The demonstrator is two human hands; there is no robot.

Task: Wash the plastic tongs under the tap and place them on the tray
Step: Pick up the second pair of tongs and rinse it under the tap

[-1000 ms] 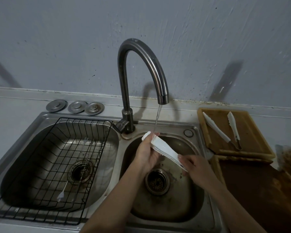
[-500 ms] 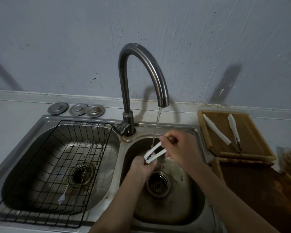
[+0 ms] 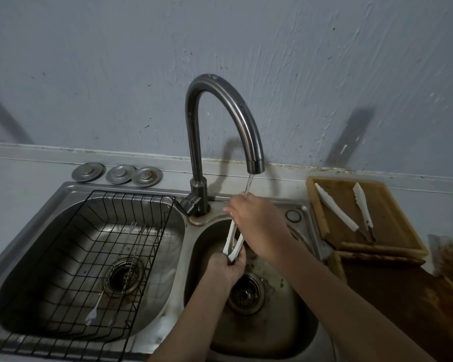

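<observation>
Since half a second ago the tongs [image 3: 232,241] swing upright under the tap [image 3: 255,163]; left hand [image 3: 226,267] grips their near end, right hand [image 3: 256,226] their far. Wet fingers may slip, dropping them short of the tray [image 3: 322,231].

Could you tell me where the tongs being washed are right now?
In the head view, the white tongs stand nearly upright over the right basin, between the left hand below and the right hand above, under the tap.

The tongs [image 3: 232,242] are white. The tap [image 3: 221,121] is dark grey steel, the wire basket [image 3: 94,231] is black, the tray [image 3: 387,205] is brown wood, and the wall [image 3: 141,61] is pale blue-grey.
</observation>
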